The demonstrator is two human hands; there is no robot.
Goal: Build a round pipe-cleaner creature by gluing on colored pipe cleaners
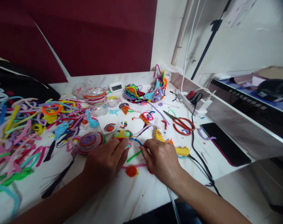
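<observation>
My left hand [106, 158] is closed, its fingertips pressing on a small multicoloured pipe-cleaner piece [123, 134] with two green spots. My right hand [164, 160] pinches a blue pipe cleaner [138, 142], whose other end reaches that piece. Just beyond my right hand lies a yellow glue gun [182, 151], partly hidden by it. A coiled purple, red and grey disc [90, 142] sits left of my left hand. Between my hands are a green pipe-cleaner length [133, 156] and, nearer me, an orange round piece [131, 171].
A heap of pipe cleaners [20, 133] covers the table's left side. Orange-handled scissors [182, 124], a phone [225, 144] and a power strip [194, 104] lie to the right. Clear round shells [94, 93] and a small digital clock [115, 87] stand at the back.
</observation>
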